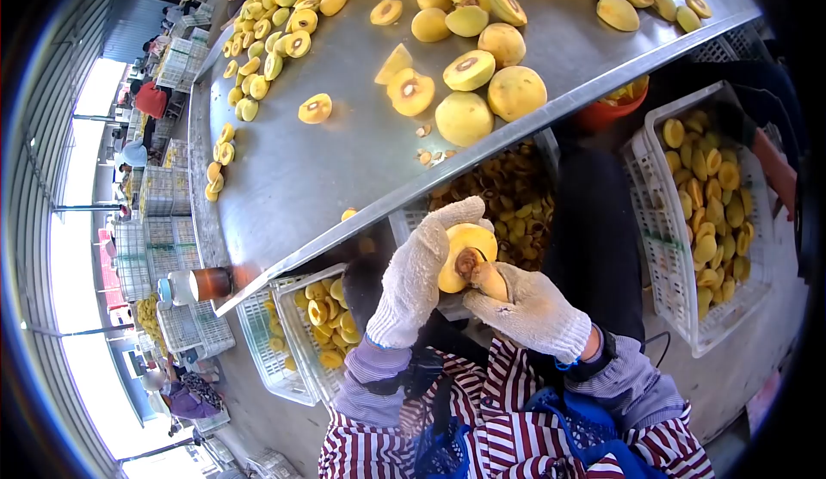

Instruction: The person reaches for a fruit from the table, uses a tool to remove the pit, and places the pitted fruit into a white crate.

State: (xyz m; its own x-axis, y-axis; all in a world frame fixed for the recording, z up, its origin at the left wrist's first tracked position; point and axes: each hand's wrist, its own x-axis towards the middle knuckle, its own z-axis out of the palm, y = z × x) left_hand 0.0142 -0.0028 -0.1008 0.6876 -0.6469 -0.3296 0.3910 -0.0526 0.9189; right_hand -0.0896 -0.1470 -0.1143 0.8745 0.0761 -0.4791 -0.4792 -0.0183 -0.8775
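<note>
My left hand [413,277], in a pale knitted glove, is closed around a yellow peach half [471,240] whose cut face shows a brown, rough pit area in the middle. Against that face presses my right hand [538,311], also gloved, its fingers curled. A small orange-brown piece shows at the right fingertips; whether it is fruit, a bare thumb or something else I cannot make out. Both hands are over my lap, just below the edge of the metal table [284,169]. Under them, a crate holds many brown and yellow pieces [508,204].
Whole and halved peaches [465,118] lie on the table, several near its edge. A white crate of halves [697,324] stands at the right, another crate [297,376] at the left. A jar of brown liquid [211,284] sits at the table corner. Other people work farther off.
</note>
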